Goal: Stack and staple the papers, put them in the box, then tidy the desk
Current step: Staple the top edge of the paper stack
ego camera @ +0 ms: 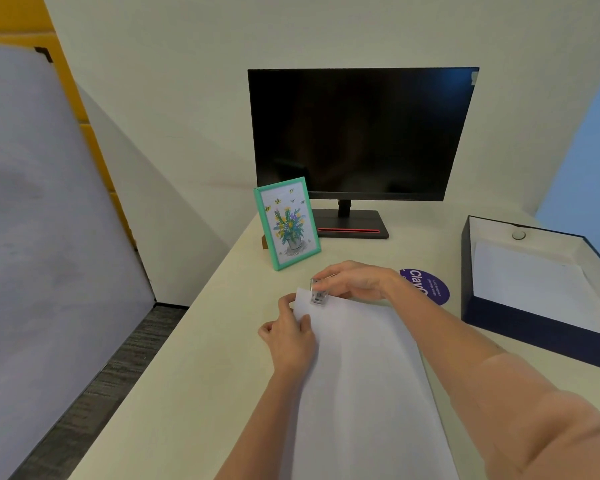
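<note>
A stack of white papers [361, 375] lies on the cream desk [187, 375], running from the near edge toward the middle. My left hand [291, 337] pinches the stack's far left corner, thumb on top. My right hand [354, 280] grips a small clear stapler [316, 292] whose jaws sit over that same corner. An open dark blue box [499, 323] with a white lining stands at the right; a white sheet lies inside it.
A black monitor [361, 133] on its stand is at the back. A green picture frame [286, 223] with a flower drawing stands left of it. A round purple sticker or coaster [430, 285] lies behind my right wrist. The desk's left edge drops to grey carpet.
</note>
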Motion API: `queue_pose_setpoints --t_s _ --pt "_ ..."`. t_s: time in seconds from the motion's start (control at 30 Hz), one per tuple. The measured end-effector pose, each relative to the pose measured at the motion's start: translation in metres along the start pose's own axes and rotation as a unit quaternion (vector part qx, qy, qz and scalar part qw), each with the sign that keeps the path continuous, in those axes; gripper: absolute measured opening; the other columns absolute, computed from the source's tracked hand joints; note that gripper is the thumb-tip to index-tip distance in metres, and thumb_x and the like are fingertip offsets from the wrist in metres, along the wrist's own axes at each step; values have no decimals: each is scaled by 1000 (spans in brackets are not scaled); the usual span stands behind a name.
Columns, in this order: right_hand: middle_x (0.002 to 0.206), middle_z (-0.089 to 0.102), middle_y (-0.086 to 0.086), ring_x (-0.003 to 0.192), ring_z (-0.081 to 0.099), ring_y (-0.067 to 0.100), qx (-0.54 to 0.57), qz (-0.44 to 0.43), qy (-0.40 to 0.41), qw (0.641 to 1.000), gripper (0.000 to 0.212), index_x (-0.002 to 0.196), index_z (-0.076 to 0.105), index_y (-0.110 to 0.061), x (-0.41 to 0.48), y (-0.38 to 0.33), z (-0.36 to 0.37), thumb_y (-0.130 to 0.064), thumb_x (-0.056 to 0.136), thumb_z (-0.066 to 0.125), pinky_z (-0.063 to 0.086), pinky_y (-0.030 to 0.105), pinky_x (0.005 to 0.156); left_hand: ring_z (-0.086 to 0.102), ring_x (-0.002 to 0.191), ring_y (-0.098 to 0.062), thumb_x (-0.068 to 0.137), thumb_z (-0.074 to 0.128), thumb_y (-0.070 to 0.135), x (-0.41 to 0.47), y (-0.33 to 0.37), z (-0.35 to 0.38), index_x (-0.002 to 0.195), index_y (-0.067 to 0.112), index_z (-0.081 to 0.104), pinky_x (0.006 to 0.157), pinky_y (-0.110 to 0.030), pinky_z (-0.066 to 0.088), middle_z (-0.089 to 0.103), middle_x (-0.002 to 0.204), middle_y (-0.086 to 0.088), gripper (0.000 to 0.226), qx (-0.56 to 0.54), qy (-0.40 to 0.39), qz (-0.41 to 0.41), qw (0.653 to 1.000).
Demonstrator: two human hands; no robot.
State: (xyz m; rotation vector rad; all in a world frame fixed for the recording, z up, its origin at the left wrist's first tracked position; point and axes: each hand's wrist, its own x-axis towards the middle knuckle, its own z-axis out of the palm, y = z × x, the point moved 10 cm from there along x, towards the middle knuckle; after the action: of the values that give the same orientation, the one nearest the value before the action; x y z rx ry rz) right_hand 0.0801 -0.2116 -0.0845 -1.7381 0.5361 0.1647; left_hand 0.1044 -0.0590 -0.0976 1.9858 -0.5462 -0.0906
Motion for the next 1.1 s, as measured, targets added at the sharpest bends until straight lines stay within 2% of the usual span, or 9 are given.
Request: queue_pose_setpoints --t_s 0.13,0.3,0.47,0.57,0.77,0.93,1.1 --pt "114 69 11 104 65 23 26 -19 2 999 45 121 62 -9 4 -6 7 -21 80 75 53 32 92 35 88 -20 91 41 8 0 0 0 123 22 42 87 -26 20 50 70 11 35 4 -2 1 1000" --pt "118 68 14 104 65 25 37 -30 6 999 47 118 65 -7 5 -3 4 -27 77 77 52 34 94 45 97 -26 90 42 8 3 -2 2 123 23 42 80 -25 15 49 67 15 36 6 1 8 1000" --pt "116 68 10 110 64 23 28 -32 16 999 45 117 65 -9 6 -5 3 -26 77 77 51 28 90 53 96 -26 90 43 9 4 -1 2 123 22 42 75 -24 13 48 68 18 36 17 3 16 1000" --pt "113 68 8 110 63 21 30 -34 21 999 42 115 65 -8 8 -4 4 -24 78 77 49 27 94 54 94 -25 90 43 8 3 0 1 123 21 42 76 -24 13 48 68 17 36 21 5 18 1000" --pt "105 69 8 100 64 23 56 -36 18 998 30 102 64 -12 11 -2 5 -19 76 78 49 35 100 54 92 -23 89 44 7 2 1 0 122 21 43 76 -25 13 48 70 16 36 25 6 21 999" --pt "88 68 7 75 63 19 36 -58 63 996 23 87 60 -13 11 -7 2 -25 77 78 51 30 78 53 93 -25 88 43 7 3 0 2 122 22 44 77 -26 14 52 69 13 37 24 2 22 999" --pt "96 70 11 79 65 21 6 -37 61 997 33 90 60 -11 11 -4 0 -34 74 79 51 30 77 44 97 -25 90 42 8 3 -1 3 122 24 43 78 -26 15 49 71 14 36 19 -2 18 1000"
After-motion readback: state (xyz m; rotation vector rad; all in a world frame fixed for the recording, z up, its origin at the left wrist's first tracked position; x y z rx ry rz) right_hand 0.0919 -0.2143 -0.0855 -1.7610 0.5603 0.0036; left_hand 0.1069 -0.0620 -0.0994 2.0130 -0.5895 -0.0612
